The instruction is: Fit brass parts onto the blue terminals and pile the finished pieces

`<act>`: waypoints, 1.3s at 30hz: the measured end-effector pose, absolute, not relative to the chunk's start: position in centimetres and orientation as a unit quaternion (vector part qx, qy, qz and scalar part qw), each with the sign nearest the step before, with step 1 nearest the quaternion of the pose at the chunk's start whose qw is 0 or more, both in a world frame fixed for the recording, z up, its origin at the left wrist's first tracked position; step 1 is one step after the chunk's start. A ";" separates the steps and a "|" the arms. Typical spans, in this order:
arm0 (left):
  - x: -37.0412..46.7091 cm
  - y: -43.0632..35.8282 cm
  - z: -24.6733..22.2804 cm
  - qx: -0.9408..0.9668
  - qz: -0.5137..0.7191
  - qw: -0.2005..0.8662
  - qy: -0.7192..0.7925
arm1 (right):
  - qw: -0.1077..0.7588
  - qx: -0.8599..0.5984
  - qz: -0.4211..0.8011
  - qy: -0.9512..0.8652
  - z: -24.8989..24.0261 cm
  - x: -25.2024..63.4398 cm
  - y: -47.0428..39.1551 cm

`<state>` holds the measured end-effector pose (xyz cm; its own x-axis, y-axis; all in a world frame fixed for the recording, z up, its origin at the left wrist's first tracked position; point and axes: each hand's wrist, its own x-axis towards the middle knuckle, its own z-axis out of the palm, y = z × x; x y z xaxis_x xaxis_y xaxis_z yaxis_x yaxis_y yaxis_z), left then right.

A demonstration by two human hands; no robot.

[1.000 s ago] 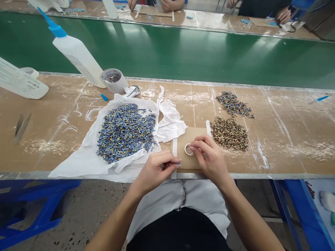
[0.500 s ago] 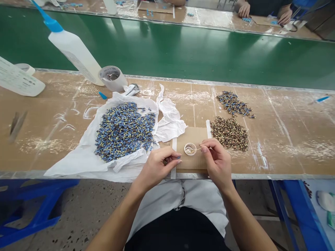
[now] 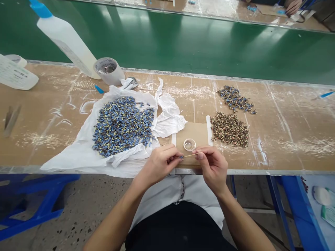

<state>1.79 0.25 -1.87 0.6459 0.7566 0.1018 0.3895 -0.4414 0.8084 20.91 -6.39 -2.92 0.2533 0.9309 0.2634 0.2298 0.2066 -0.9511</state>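
Note:
Between thumb and forefinger, my left hand (image 3: 163, 161) pinches a small blue piece (image 3: 181, 157), mostly covered by the fingertips. My right hand (image 3: 213, 165) is closed on a thin wooden stick (image 3: 191, 154), whose tip reaches the blue piece or very near it. Just beyond the stick, a small round clear dish (image 3: 189, 144) stands on a cardboard pad (image 3: 195, 130) taped at its sides. Left of my hands, a large heap of small blue and yellow pieces (image 3: 123, 127) lies on white cloth (image 3: 78, 150). Right of the pad is a pile of brown and cream pieces (image 3: 229, 129).
Behind the brown pile lies a smaller blue-brown pile (image 3: 235, 98). A white bottle with a blue nozzle (image 3: 68, 43), a tape roll (image 3: 110, 71) and another bottle (image 3: 17, 75) stand at the back left. Tweezers (image 3: 12, 120) lie far left. A co-worker's hand (image 3: 293, 7) shows across the green divider (image 3: 167, 42).
My right hand has drawn the stick out of the dish and moved it left and toward me, to the blue piece in my left hand. The camera view has shifted slightly.

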 end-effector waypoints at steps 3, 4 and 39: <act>1.8 0.2 -1.9 0.817 0.231 0.394 0.352 | 0.565 -0.550 0.300 -0.537 -3.1 20.8 -6.3; 1.9 0.2 -1.8 0.817 0.230 0.395 0.352 | 0.565 -0.549 0.300 -0.538 -3.1 20.8 -6.3; 1.8 0.4 -1.6 0.813 0.241 0.409 0.338 | 0.565 -0.480 0.319 -0.590 -3.3 21.0 -6.3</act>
<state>1.79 0.38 -1.58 0.6557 0.7460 0.1159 0.3511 -0.4373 0.8280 21.01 -6.32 -3.31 0.0996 0.9274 0.3607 0.2075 0.3352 -0.9190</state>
